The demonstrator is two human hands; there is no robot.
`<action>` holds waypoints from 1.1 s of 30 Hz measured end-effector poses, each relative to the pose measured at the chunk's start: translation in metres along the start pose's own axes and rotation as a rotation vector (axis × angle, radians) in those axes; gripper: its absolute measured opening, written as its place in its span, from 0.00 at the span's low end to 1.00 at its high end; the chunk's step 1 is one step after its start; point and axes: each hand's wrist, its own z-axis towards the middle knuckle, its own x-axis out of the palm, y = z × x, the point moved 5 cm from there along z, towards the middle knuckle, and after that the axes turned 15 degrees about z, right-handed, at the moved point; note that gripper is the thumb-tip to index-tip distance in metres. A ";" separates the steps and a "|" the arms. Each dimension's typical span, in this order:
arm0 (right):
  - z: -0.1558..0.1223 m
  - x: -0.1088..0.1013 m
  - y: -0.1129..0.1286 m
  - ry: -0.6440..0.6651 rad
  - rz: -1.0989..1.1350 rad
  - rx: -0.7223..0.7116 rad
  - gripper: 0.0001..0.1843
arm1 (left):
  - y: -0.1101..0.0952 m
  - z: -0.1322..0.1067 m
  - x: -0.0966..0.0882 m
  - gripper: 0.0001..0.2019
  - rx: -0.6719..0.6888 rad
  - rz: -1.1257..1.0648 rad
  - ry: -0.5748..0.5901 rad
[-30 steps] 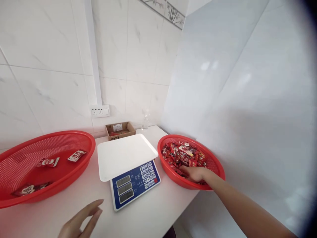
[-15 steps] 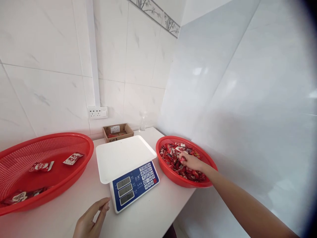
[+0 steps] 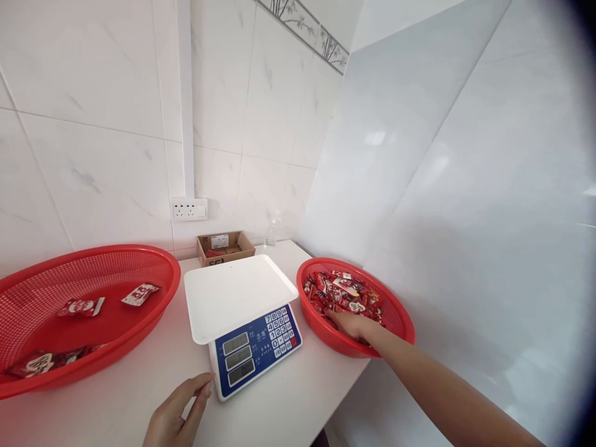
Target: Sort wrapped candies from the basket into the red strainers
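Note:
My right hand [image 3: 351, 323] reaches down into the right red basket [image 3: 400, 310], among small red wrapped candy packets [image 3: 342, 288]. Its fingertips are hidden by the packets, so I cannot tell whether it grips one. Close by the lower left corner of a blue and white digital scale [image 3: 256, 351] is my left hand [image 3: 179, 410], thumb and forefinger drawn together in a pinch with nothing visible between them. The scale's white tray [image 3: 239, 298] bears nothing, and its displays seem to show zeros.
A larger red basket [image 3: 153, 261] on the left holds a few packets [image 3: 140, 294]. Behind the scale stand an open cardboard box [image 3: 226, 247] and a clear plastic bottle [image 3: 273, 230] against the tiled wall. The white table [image 3: 274, 403] ends at the right, under the right basket.
My right hand has moved down and left within the right basket, its fingers sinking among the packets. My left hand keeps its place beside the scale. The view has shifted slightly.

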 end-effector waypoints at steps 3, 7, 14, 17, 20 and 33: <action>0.001 -0.001 0.001 0.016 0.037 0.018 0.12 | -0.003 0.000 -0.002 0.13 0.034 0.004 -0.030; -0.005 -0.024 0.007 -0.035 0.090 0.011 0.11 | -0.004 0.000 -0.003 0.12 0.043 0.013 -0.034; -0.026 -0.010 0.014 0.235 0.167 0.107 0.34 | -0.002 0.001 -0.001 0.13 0.017 0.033 -0.001; -0.026 0.001 0.013 0.110 0.209 0.089 0.24 | -0.002 0.001 0.001 0.13 0.008 0.026 0.021; -0.019 0.006 0.009 0.004 0.249 0.056 0.18 | -0.003 0.000 0.001 0.13 0.006 0.013 0.021; -0.027 -0.057 0.035 -0.439 0.339 -0.166 0.05 | -0.001 0.001 -0.001 0.13 -0.067 -0.041 0.028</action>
